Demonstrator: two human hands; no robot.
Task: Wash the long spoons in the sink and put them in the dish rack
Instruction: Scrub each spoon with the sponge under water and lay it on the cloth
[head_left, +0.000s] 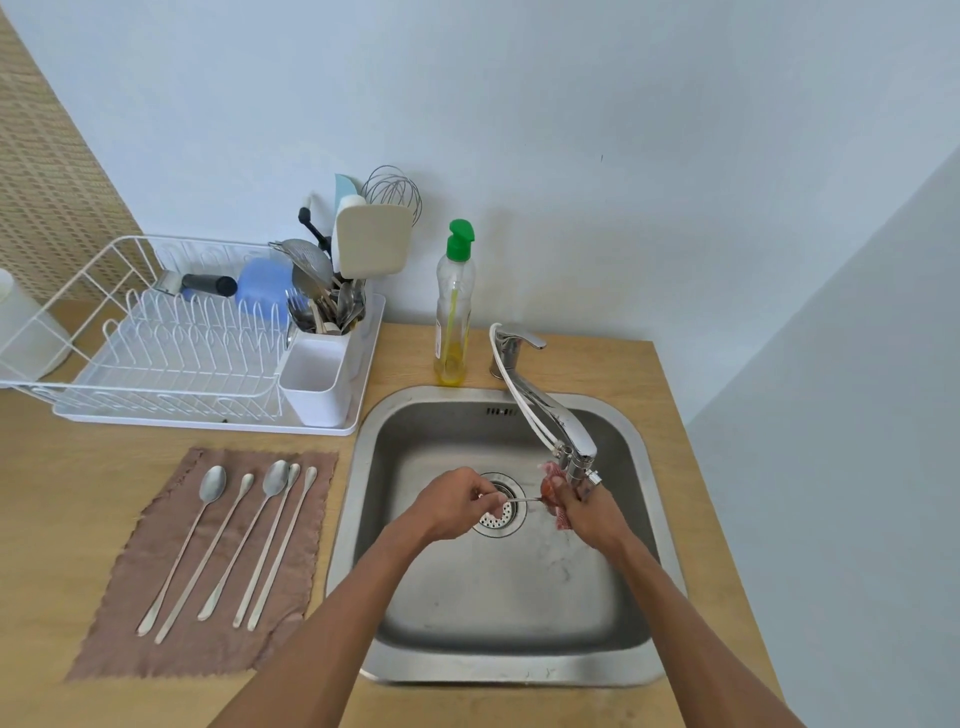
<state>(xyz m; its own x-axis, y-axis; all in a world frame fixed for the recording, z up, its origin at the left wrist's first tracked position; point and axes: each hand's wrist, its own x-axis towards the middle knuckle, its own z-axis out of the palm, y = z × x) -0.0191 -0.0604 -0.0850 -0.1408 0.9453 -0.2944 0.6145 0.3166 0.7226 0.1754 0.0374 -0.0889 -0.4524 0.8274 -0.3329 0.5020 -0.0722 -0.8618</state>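
**Long spoon being scrubbed over the sink**

The long spoon (525, 499) is level above the steel sink (363, 467), just over the drain strainer (506, 517). Only a short stretch of its thin handle shows between the two hands. The left hand (457, 501) has a narrow grip, fingertips pinching the handle end. The right hand (589, 512) is closed around a reddish scrub pad (553, 493), which wraps the spoon's other end and hides its bowl. Both hands are right under the mouth of the chrome tap (550, 415), and I cannot tell whether water is running.

On the wooden surface (52, 519) left of the sink lies a brown cloth (156, 649). It carries five long spoons (243, 545) side by side, bowls pointing away from the person.

Behind the cloth is the white dish rack (171, 358). Its white cutlery holder (317, 384) sits at the end nearest the sink, with its rear compartment crammed with utensils. A dish soap bottle (454, 312) with a green cap stands upright beside the tap's base, against the wall.
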